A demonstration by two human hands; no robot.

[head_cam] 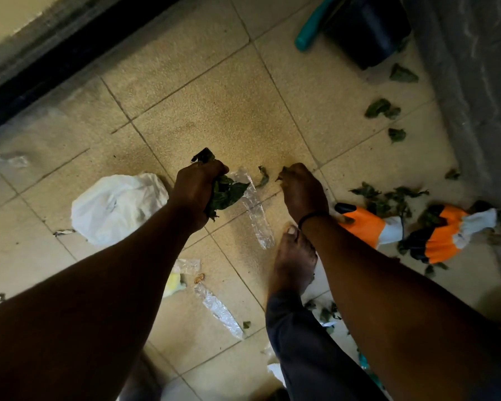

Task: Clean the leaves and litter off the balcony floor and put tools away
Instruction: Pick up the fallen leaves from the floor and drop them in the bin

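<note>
The balcony floor [229, 111] is beige tile with dark grout lines, bounded by a dark door track at the upper left of the frame and a grey wall base along the right edge. Litter is spread over the lower half.

The left hand [198, 192], at centre frame, is closed around a bunch of green leaves [227, 193]. This hand appears to serve as the collecting store, so that gathered material need not be set down between picks.

The right hand [300, 186], just right of centre, is lowered to the tile with its fingers curled at a small leaf scrap. Whether the scrap is pinched cannot be told from this view. A further leaf fragment [263, 176] lies between the two hands.

Remaining litter:
- A white plastic bag [116, 206], left of the left hand.
- A clear plastic strip [255, 209], below the hands.
- Scattered leaves [382, 108] along the right wall.

A pair of orange work gloves [434, 235] lies unworn at the right among leaves. A dark bucket [368, 27] and a teal handle [313, 27] stand at the upper right, probably the receptacle and tool.

Judged from the floor, clearing is at an early stage.
</note>
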